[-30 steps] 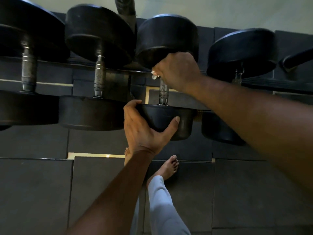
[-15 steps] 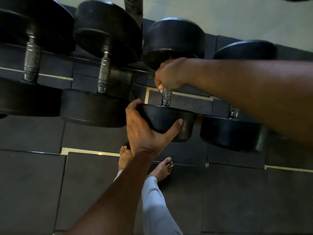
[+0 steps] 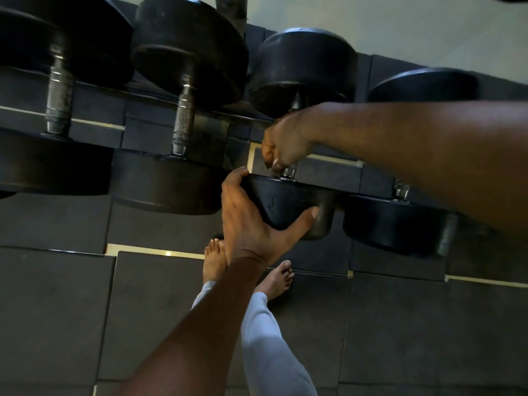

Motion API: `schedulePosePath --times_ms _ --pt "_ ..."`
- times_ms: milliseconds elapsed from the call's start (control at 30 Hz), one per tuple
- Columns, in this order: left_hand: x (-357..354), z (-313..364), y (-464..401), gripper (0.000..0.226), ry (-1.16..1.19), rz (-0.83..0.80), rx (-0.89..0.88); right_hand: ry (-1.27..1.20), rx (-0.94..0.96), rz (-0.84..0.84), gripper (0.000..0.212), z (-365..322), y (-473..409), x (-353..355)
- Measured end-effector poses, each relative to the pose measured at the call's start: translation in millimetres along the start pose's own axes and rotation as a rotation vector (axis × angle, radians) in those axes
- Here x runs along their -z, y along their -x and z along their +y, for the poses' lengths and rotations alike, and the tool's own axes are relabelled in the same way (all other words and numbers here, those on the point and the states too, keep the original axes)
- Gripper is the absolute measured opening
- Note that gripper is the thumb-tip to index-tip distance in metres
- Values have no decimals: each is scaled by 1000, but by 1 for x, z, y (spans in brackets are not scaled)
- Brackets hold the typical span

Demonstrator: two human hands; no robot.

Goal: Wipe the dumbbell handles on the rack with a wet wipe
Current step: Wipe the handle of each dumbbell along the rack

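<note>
We're mid-wipe on the third dumbbell handle on the rack: right hand curled around it, wipe hidden, left hand gripping its near head; next, neighbouring handle.

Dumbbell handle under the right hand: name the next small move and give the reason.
Probably slide the right hand back up the handle: it grips at the bottom end beside the near head, which the left hand steadies.

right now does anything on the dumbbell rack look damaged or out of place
Nothing stands out. The black rubber dumbbells sit in a row; the left hand braces one head while the right hand grips its steel handle.
</note>
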State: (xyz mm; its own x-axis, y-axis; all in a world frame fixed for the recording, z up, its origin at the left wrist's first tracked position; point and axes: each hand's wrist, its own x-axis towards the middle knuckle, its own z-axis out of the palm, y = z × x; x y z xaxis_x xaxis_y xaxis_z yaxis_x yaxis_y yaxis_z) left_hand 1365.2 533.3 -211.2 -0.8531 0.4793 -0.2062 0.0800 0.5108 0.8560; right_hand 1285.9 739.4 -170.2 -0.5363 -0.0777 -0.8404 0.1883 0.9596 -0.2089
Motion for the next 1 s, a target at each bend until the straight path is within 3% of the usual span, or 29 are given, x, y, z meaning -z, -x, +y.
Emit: schedulePosePath --times_ms 100,200,433,633,833,1000 --pt "6 -6 -1 127 -2 -64 -35 -133 -3 -23 19 7 0 -6" --pt "9 -4 -2 128 -15 -87 -36 -378 -1 75 18 18 13 -15" --pt "8 23 6 117 -255 -139 -147 -1082 -109 557 24 60 74 -83" --pt "-35 90 5 101 -311 -233 -355 -1355 -197 800 11 91 130 -141" --pt "-100 119 29 101 -313 -332 -373 -1242 -311 945 15 145 172 -189" --pt "-162 123 50 125 -330 -307 -123 -1071 -304 939 17 192 186 -213"
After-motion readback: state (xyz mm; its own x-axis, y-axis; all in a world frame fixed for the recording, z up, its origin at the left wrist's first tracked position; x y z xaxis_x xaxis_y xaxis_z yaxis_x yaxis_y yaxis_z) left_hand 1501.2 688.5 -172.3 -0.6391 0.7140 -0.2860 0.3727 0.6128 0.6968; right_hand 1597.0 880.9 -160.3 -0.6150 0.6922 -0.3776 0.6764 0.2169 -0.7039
